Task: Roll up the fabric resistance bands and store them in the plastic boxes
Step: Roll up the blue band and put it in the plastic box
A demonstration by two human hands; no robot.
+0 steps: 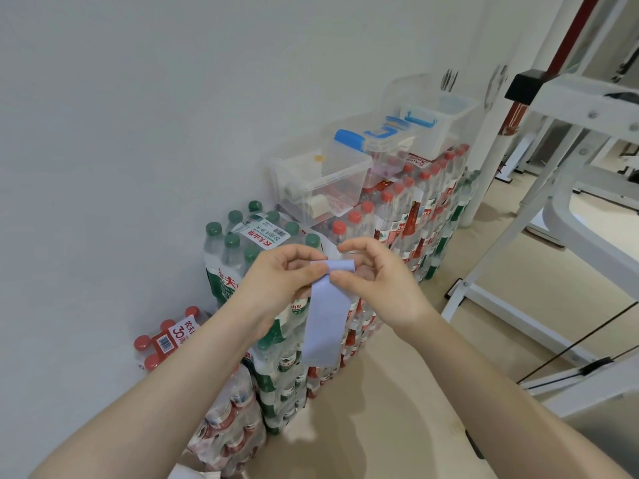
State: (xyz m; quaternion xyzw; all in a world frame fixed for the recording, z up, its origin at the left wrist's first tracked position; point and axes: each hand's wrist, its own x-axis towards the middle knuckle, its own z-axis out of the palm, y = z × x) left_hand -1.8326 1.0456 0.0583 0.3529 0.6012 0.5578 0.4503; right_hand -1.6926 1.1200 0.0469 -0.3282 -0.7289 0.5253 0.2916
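Hanging from both hands at the middle of the view, a lilac band [326, 319] is held in the air in front of the stacked water packs [276, 340]. Its top end is curled into a small roll, and the loose tail drops toward 6 o'clock. The left hand [276, 278] is closed on the roll's left end, thumb and fingertips pinching it. The right hand [377, 281] is closed on the right end, the thumb pressed to the fabric below the roll and the fingers arched over it. Clear plastic boxes [321, 181] are seen at 1 o'clock from the hands, set in a row on top of the packs along the wall; several carry blue clips or lids. Small rolled items are visible inside the nearest box. A white metal frame [553, 188] stands at 3 o'clock, on the floor.
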